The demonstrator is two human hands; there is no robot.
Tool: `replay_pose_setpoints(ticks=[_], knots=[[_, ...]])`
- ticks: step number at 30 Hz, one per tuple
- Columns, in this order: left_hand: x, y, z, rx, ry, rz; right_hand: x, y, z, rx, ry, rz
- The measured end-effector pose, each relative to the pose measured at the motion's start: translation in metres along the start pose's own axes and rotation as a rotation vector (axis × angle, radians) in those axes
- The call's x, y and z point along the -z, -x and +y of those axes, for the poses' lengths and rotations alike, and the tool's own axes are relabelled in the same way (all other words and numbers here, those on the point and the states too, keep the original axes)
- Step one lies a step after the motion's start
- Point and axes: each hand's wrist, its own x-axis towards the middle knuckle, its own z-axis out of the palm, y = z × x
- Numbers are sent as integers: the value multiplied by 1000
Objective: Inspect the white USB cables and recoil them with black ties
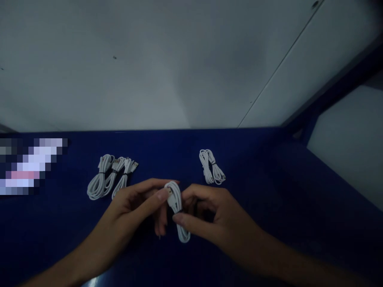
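Note:
Between my two hands is a coiled white USB cable, bound at its middle with a thin black tie. My left hand pinches the upper end, its thumb on the USB plug. The thumb of my right hand presses near the black tie, with the fingers curled behind the coil. Several white cable bundles lie together behind my left hand, each tied in black, with metal plug ends showing. Beyond my right hand lie more tied white cables, side by side.
A dark blue tabletop spreads beneath everything. Along its back stands a pale grey panel with a seam at the right. A blue frame bar slants at the right. The left edge holds a pixelated patch.

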Motion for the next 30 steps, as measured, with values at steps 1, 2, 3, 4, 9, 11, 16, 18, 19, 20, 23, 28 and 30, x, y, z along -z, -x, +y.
replay_pose_setpoints(ticks=[1, 2, 3, 4, 9, 11, 16, 18, 19, 20, 23, 28, 30], knots=[[0, 0, 0, -9, 3, 13, 2, -1, -1, 19, 13, 44], [0, 0, 1, -17, 6, 27, 5, -2, -3, 40, 8, 103], [1, 0, 1, -19, 8, 39, 9, -3, -5, 80, 9, 181], [1, 0, 2, -15, 11, 47, 13, -4, -6, 123, 31, 271], [3, 3, 0, 11, 12, 43, 42, -13, -12, 126, 194, 593], [3, 4, 0, 11, 7, 41, 52, -16, -12, 86, 244, 627], [3, 6, 0, 3, -15, 32, 63, -21, -8, -1, 348, 626], [3, 7, 1, 5, -22, 34, 65, -22, -7, -3, 380, 639], [4, 7, 1, 5, -23, 35, 65, -23, -6, -1, 397, 647], [4, 8, 0, 7, -20, 36, 65, -24, -5, 0, 411, 653], [5, 9, 0, 10, -13, 31, 63, -27, -3, 5, 414, 669], [5, 7, 0, 6, -2, 21, 57, -28, 0, 15, 427, 752], [4, 6, 0, 6, 3, 16, 54, -28, 0, 21, 465, 777]])
